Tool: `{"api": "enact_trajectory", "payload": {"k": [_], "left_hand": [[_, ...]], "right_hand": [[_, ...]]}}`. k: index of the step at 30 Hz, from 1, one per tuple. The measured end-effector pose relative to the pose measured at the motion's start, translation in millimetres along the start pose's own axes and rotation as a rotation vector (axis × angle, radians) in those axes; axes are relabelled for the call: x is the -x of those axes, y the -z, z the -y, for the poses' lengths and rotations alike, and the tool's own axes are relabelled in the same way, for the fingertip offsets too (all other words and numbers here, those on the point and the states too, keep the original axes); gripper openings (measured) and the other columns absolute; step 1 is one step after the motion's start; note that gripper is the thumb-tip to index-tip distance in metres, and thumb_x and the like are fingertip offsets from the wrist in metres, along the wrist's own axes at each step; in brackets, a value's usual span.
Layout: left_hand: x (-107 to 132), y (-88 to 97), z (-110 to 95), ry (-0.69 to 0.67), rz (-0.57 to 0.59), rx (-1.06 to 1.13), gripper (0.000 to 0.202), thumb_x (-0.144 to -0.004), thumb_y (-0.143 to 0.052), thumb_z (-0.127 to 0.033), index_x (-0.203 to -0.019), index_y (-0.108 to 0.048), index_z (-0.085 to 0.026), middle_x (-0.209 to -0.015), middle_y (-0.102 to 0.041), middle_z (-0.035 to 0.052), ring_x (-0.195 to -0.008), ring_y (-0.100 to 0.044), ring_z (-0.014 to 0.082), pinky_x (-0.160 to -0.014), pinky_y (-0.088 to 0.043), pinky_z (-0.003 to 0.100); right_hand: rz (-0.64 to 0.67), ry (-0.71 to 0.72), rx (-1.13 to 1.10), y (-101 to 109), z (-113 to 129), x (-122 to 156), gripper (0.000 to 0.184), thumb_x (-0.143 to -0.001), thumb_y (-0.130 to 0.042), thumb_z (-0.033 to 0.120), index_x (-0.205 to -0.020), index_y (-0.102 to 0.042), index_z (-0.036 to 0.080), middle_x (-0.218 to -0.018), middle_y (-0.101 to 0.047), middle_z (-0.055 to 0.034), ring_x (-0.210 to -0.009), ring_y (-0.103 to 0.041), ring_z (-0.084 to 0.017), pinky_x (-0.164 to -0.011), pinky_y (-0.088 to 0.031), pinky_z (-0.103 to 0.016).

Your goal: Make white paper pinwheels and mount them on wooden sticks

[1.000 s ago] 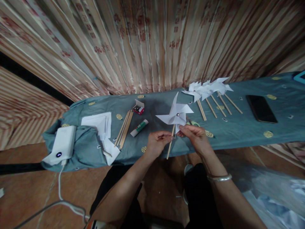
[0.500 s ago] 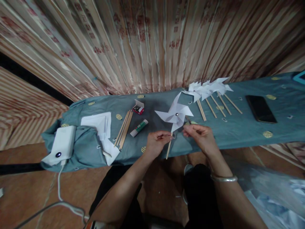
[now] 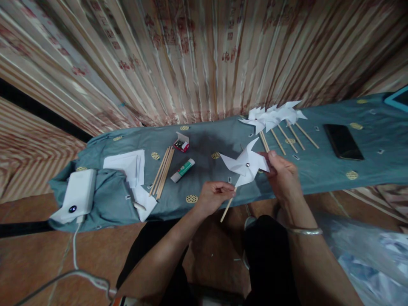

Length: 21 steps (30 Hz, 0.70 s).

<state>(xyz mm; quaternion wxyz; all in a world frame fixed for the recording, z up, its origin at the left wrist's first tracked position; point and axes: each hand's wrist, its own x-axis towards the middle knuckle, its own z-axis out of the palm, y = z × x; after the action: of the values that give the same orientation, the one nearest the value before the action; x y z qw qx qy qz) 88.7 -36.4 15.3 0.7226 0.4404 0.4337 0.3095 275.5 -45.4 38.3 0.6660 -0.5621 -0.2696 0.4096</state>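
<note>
Pinwheel (image 3: 247,170) of white paper is held at the middle of the frame. Its stick (image 3: 226,210) is pinched by the left hand (image 3: 213,197); the lower end is seen past the front edge of the cloth (image 3: 207,144). Right blade is met by the right hand (image 3: 284,176); whether gripped, cannot be told. Room is left toward the glue stick (image 3: 182,170); more pinwheels (image 3: 266,119) are laid near, at upper right.

Seemingly a home, pleated patterned curtain (image 3: 204,63), cloth-covered table (image 3: 204,142), brown tiled floor (image 3: 32,259)

Cloth-covered table (image 3: 204,163), paper pinwheels (image 3: 272,120), wooden sticks (image 3: 165,170), red box (image 3: 182,146), glue stick (image 3: 182,171), papers (image 3: 123,162), phone (image 3: 343,142)
</note>
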Motion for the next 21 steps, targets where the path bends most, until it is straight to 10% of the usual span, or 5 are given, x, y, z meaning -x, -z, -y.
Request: {"api": "enact_trajectory", "payload": {"k": [21], "left_hand": [[-6.5, 6.0, -1.6, -0.021, -0.080, 0.026, 0.017, -0.048, -0.083, -0.022, -0.061, -0.075, -0.016, -0.055, -0.066, 0.0001, -0.050, -0.052, 0.0085, -0.052, -0.041, 0.020]], "right_hand": [[0.073, -0.044, -0.001, -3.7, -4.0, 5.2, 0.025, -0.063, -0.083, 0.044, -0.065, -0.070, 0.022, -0.060, -0.065, 0.0021, -0.052, -0.053, -0.010, -0.050, -0.043, -0.023]]}}
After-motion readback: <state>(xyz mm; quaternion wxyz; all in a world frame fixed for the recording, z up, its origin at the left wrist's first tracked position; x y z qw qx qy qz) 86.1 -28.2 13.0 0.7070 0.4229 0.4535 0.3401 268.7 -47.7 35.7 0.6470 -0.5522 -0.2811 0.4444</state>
